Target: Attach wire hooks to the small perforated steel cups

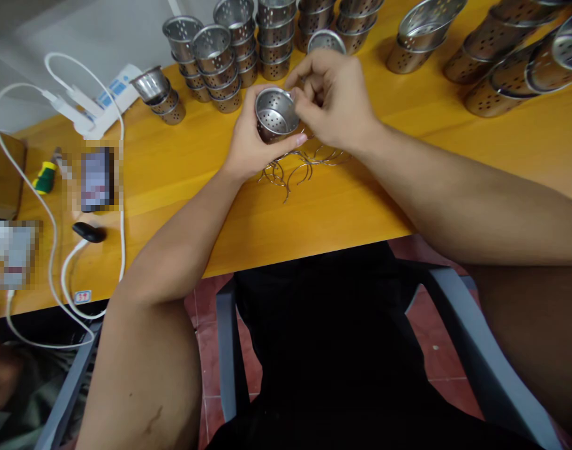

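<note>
My left hand (pixel 250 140) is wrapped round a small perforated metal cup (pixel 275 114), its mouth tilted toward me. At the cup's right rim, my right hand (pixel 332 94) is closed in a pinch; whatever lies between its fingertips is too small to make out. Curved thin metal wires (pixel 290 169) lie loose on the table just below the cup. Behind my right hand another perforated cup (pixel 326 41) shows its rim, partly hidden by the knuckles.
Stacks of perforated cups (pixel 220 62) line the table's back, and more (pixel 506 69) stand at the right. To the left are a power strip (pixel 110 100) with white cables, a phone (pixel 97 180), a yellow-green-handled tool (pixel 45 177) and a black object (pixel 89 232).
</note>
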Demonstrator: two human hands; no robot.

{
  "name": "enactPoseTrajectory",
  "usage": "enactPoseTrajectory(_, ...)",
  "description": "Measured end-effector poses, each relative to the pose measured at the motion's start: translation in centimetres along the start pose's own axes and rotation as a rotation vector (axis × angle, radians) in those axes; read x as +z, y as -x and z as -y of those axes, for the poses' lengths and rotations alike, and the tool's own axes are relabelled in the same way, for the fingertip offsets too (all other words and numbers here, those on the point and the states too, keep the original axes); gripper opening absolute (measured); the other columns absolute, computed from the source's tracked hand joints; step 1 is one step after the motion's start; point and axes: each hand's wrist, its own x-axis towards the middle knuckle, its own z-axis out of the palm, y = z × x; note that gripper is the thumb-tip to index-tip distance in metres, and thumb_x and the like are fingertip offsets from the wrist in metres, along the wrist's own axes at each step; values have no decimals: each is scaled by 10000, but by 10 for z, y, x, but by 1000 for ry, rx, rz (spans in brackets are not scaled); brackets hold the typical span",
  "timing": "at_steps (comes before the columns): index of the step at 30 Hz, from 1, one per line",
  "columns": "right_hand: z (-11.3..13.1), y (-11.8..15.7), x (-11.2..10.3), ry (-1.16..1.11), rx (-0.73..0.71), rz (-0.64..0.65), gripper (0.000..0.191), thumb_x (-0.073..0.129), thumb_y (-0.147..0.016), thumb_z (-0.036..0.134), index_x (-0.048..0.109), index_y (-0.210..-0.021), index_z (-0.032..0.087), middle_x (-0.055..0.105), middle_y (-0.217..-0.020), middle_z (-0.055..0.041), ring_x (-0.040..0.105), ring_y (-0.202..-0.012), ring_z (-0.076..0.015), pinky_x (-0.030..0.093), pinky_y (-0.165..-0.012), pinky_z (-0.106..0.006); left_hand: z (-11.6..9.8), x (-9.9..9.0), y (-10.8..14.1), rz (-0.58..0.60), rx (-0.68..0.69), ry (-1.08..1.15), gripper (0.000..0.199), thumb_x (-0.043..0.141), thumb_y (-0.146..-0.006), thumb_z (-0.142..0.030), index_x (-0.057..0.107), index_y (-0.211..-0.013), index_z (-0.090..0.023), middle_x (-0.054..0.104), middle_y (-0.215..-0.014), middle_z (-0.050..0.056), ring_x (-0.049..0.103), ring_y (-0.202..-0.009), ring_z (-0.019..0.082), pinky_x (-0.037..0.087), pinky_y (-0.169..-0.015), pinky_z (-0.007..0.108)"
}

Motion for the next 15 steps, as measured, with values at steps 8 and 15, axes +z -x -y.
enactPoseTrajectory(8, 11, -7, -15, -325, 95, 192, 306, 842, -955, 573, 784, -956, 272, 762, -883, -31, 544, -514, -144, 395, -458, -330, 15, -1, 2, 57, -71, 86, 682, 849, -806, -789, 596, -1271, -360, 732, -1189, 35, 742, -1098, 282, 609, -950, 462)
enactPoseTrajectory(15, 15, -5, -23, -403, 150, 412, 474, 887, -915, 711, 712, -952, 271, 676, -677, 33, 567, -460, -123, 389, -390, -269, 16, -6, 3, 88, -150, 181, 629, 836, -803, -809, 648, -1227, -383, 753, -1191, 33, 742, -1109, 292, 622, -964, 479)
